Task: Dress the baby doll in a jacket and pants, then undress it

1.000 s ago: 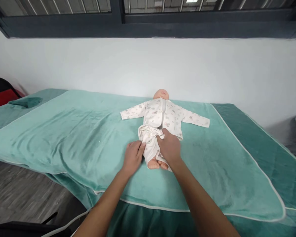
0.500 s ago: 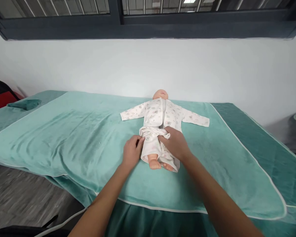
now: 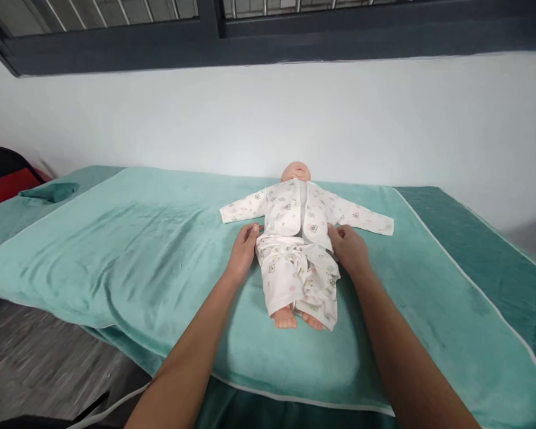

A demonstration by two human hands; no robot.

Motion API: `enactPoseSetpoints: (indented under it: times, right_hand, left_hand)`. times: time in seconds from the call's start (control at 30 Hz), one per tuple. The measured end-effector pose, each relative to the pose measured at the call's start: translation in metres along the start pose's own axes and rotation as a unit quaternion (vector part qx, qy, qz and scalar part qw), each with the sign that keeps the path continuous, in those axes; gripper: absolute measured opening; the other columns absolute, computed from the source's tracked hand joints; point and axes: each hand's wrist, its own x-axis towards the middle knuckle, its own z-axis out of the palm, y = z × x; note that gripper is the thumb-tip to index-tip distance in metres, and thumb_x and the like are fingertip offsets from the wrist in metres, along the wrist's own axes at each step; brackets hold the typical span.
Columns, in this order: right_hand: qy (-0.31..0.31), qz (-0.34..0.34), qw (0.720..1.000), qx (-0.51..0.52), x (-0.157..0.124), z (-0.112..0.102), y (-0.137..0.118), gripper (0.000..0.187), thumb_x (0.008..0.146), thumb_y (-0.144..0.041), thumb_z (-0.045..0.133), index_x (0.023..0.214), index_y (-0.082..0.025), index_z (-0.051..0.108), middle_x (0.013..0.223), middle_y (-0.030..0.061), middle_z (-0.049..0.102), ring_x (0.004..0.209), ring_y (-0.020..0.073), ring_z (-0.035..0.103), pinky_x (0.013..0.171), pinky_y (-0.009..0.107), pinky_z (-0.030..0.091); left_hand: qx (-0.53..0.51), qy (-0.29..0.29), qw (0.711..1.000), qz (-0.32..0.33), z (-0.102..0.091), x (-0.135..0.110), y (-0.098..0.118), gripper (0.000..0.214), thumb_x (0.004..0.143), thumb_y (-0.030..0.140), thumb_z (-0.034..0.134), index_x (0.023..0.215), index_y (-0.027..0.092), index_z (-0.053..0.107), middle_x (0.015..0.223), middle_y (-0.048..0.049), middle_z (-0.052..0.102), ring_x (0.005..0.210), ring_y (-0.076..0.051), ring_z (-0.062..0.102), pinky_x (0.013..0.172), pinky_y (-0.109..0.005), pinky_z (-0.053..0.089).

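A baby doll [image 3: 296, 171] lies on its back on a light green blanket [image 3: 161, 238], arms spread, with its head by the wall. It wears a white printed jacket [image 3: 282, 208], open down the front, and matching trousers [image 3: 281, 280]. Both bare feet poke out of the trouser legs. My left hand [image 3: 243, 253] is beside the doll's waist, its fingers closed near the jacket hem and waistband; what they hold, if anything, is hidden. At the opposite side my right hand [image 3: 351, 249] pinches the jacket's lower side edge, its fingertips partly hidden.
A darker green cover [image 3: 477, 238] lies under the blanket. Behind stands a white wall [image 3: 183, 119] below a dark window frame [image 3: 116, 50]. A red and black item [image 3: 9, 185] is at the far left. A pale cable [image 3: 111, 408] runs near my left forearm.
My right hand has let go of the bunched trouser waist and moved out to the doll's other side. The trousers' waist now sits flatter under the jacket hem. My left hand moved slightly up.
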Motion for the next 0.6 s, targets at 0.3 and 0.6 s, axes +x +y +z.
enactPoseSetpoints:
  times: [0.3, 0.6]
  right_hand:
    - [-0.098, -0.106, 0.969, 0.198, -0.010, 0.010, 0.002, 0.036, 0.097, -0.057, 0.040, 0.091, -0.023, 0.050, 0.086, 0.0007, 0.056, 0.080, 0.0183, 0.051, 0.074, 0.030, 0.041]
    - [0.023, -0.213, 0.959, 0.185, -0.019, 0.010, 0.004, 0.036, 0.086, -0.044, 0.069, 0.110, -0.025, 0.051, 0.107, 0.0057, 0.055, 0.097, 0.0218, 0.054, 0.083, 0.035, 0.046]
  left_hand:
    - [-0.187, -0.094, 0.974, -0.088, 0.028, 0.027, 0.007, 0.066, 0.080, 0.039, 0.077, 0.140, 0.022, 0.055, 0.134, -0.0113, 0.065, 0.113, -0.027, 0.067, 0.102, -0.040, 0.054]
    - [-0.155, -0.064, 0.985, -0.039, 0.025, 0.029, 0.005, 0.067, 0.076, 0.039, 0.080, 0.138, 0.024, 0.057, 0.150, -0.0100, 0.052, 0.135, -0.032, 0.052, 0.111, -0.043, 0.048]
